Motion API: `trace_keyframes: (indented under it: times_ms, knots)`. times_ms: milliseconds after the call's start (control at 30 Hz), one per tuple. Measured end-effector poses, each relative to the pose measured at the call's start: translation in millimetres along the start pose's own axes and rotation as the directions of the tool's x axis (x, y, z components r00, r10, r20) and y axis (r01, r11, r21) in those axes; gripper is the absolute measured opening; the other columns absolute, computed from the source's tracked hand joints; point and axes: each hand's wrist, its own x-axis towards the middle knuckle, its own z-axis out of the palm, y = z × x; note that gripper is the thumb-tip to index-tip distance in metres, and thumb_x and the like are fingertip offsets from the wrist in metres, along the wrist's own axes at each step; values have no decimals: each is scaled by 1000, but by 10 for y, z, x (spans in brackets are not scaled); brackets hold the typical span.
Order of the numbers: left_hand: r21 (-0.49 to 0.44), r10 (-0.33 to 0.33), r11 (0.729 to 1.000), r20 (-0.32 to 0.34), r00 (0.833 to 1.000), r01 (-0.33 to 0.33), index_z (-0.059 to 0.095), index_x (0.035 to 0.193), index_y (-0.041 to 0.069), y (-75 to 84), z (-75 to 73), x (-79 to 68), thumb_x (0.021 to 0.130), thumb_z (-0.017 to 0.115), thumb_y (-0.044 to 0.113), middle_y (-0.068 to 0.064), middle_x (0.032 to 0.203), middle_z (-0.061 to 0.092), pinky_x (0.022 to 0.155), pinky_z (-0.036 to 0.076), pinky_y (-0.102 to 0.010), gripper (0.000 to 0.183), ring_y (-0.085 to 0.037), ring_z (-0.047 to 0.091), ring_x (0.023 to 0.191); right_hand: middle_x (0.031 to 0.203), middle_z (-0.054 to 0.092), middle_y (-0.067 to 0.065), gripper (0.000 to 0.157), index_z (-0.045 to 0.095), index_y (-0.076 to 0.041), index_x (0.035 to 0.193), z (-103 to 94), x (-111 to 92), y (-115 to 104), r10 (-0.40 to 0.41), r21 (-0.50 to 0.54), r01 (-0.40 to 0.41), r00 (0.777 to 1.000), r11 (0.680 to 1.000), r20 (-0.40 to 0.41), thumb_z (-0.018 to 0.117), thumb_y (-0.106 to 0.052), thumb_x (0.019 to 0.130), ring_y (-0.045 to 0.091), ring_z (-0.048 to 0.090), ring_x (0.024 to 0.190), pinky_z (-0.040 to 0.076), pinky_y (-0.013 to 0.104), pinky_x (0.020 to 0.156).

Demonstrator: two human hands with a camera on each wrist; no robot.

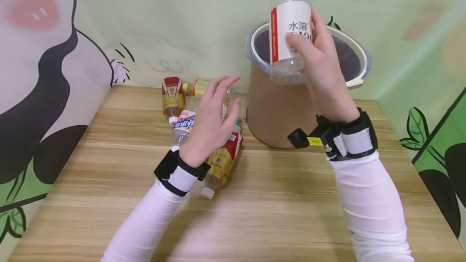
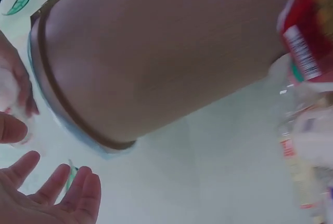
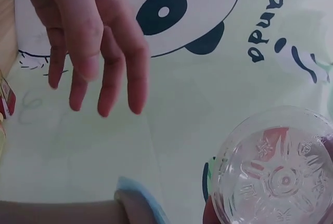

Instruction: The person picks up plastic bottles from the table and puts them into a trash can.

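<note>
My right hand (image 1: 325, 66) grips a clear plastic bottle (image 1: 287, 15) with a white and red label around its middle, thumb across the label. The bottle is raised in front of the opening of a brown bin (image 1: 273, 108). In the right wrist view its round embossed base (image 3: 283, 177) faces the camera. My left hand (image 1: 209, 122) is empty, fingers spread and slightly bent, held above several bottles on the table. Beneath and around it are a clear bottle with a white-blue label (image 1: 183, 120) and a red-and-yellow drink bottle (image 1: 222, 161), both partly hidden.
The wooden table (image 1: 127, 197) carries another red-and-yellow bottle (image 1: 172, 96) and a bottle with a yellow label (image 1: 200, 87) near the back wall. A white rim (image 1: 358, 82) over a bluish liner tops the bin. A panda-print cloth (image 1: 145, 23) hangs behind.
</note>
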Motion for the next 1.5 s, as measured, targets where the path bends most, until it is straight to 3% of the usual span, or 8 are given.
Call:
trace_keyframes:
  times_ms: [300,467,633,733,933,1100,1267,1500]
  knots:
    - [171,199,963,80,977,-210,47,138,10,136,219,355,91,52,18,-16,143,41,110,28,-38,48,-30,37,130,123,44,11,48,35,-16,135,-341,250,-21,96,74,-87,988,993,-123,48,-4,90,21,51,95,48,26,68]
    - [262,190,936,184,964,-235,47,139,12,108,366,392,91,53,19,-12,146,40,107,34,-44,50,-32,35,133,122,42,11,39,34,-12,125,-509,309,38,137,45,-132,979,990,-150,49,-4,90,22,53,92,50,25,64]
    - [288,163,931,216,963,-222,46,140,13,95,419,351,91,53,21,-10,146,41,102,39,-49,50,-31,34,134,118,42,8,38,32,-10,122,-642,314,139,181,-110,-199,972,974,-150,52,-6,90,18,53,89,49,21,61]
    - [283,161,934,212,964,-218,46,139,13,93,428,334,91,53,20,-10,146,41,104,37,-48,49,-31,34,134,119,42,8,47,28,-11,131,-696,323,188,224,-288,-265,960,920,-169,52,-11,91,17,52,89,48,21,65]
    - [276,155,937,212,965,-212,46,140,13,86,428,314,90,54,19,-10,147,40,104,36,-48,51,-30,33,134,155,13,8,81,-7,-15,152,-765,337,230,278,-600,-358,934,715,-226,47,-27,93,17,31,128,32,29,104]
    - [259,177,940,188,966,-223,49,137,12,79,404,320,90,55,19,-11,144,43,107,33,-44,48,-30,36,132,156,11,13,74,7,-18,154,-764,295,196,219,-716,-323,946,619,-237,44,-33,91,24,31,133,29,42,108]
    - [227,198,946,151,968,-229,52,133,9,74,367,321,89,56,16,-13,139,46,109,30,-39,45,-30,41,127,149,29,14,65,23,-17,151,-701,250,172,189,-752,-263,964,604,-186,43,-33,91,30,39,130,37,46,102]
    - [205,159,961,140,977,-186,51,134,9,47,301,258,89,55,16,-13,139,46,106,35,-41,45,-29,42,126,131,54,13,45,52,-10,135,-625,165,186,62,-757,-147,988,637,-140,44,-24,93,26,54,111,44,37,93]
